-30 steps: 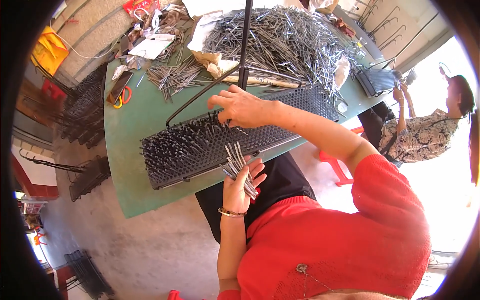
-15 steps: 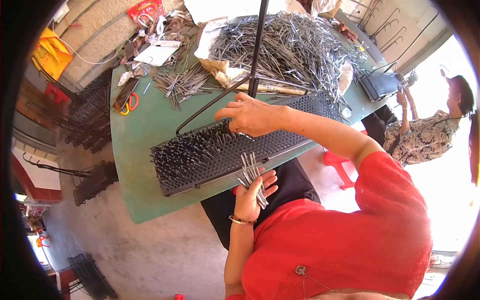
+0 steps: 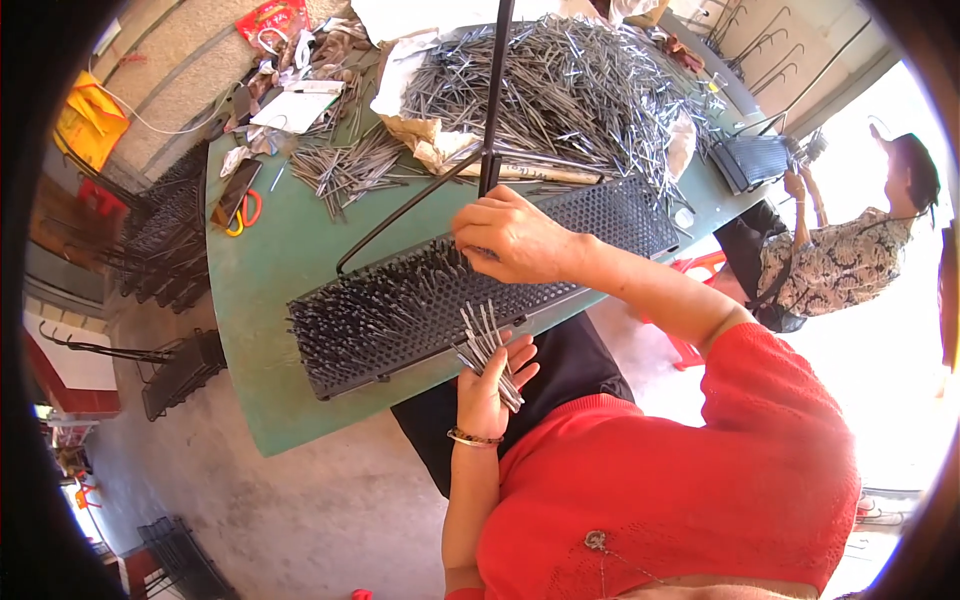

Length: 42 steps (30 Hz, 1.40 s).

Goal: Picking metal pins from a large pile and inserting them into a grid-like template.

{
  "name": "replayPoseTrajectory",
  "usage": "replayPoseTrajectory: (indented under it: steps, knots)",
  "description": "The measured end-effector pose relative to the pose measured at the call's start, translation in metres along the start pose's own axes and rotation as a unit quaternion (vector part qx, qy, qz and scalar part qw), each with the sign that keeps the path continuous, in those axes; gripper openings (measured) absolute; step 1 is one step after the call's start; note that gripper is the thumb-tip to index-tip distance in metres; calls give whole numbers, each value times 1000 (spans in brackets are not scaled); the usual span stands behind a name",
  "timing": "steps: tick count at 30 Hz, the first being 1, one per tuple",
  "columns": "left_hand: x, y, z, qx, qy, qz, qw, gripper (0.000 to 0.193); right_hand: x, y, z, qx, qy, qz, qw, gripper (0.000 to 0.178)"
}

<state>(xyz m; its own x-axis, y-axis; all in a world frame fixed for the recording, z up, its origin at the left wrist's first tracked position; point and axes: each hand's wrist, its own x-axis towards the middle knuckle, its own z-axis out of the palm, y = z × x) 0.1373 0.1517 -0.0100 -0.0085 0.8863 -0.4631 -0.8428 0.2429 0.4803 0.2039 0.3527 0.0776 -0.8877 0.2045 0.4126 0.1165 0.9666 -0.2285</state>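
A long black perforated rack (image 3: pixel 540 285) lies aslant on the table in front of me. Thin metal rods (image 3: pixel 370 310) stand close together in the holes of its left part; bare holes show toward the right end. My left hand (image 3: pixel 485 400), palm up at the rack's near edge, holds a loose bundle of thin metal rods (image 3: pixel 482 335) under the thumb. Above the middle of the rack, at the border of the filled part, is my right hand (image 3: pixel 512 238). Its fingers are closed together and point down; whatever they hold is hidden behind them.
On the green table (image 3: pixel 260 380) lie a big heap of metal rods (image 3: pixel 570 95), a smaller pile (image 3: pixel 350 172), and scissors (image 3: pixel 243 212). A black metal frame (image 3: pixel 492 110) rises behind the rack. A co-worker (image 3: pixel 840 245) sits at the right beside another rack (image 3: pixel 745 162).
My right hand has drawn in slightly toward the rack, its fingers closing together. My left hand keeps its bundle. The whole view has shifted a little.
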Motion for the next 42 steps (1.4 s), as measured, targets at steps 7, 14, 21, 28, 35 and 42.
replayPoseTrajectory:
  steps: [7,14,21,28,35,42]
  knots:
    - [0,-1,3,13,1,16,1000,29,-23,-6,7,-54,20,15,998,13]
    - [-7,5,8,16,-4,59,998,30,-39,-29,9,233,35,198,951,26]
    - [-13,10,17,64,-21,52,996,35,-45,-34,18,433,-162,312,830,28]
    - [-8,3,0,28,16,52,998,33,-20,-35,16,412,93,296,857,19]
    - [-7,2,0,10,26,48,998,31,2,-32,41,283,189,196,920,17]
    - [-7,-2,-4,0,34,61,998,28,-2,-28,50,259,201,174,929,16]
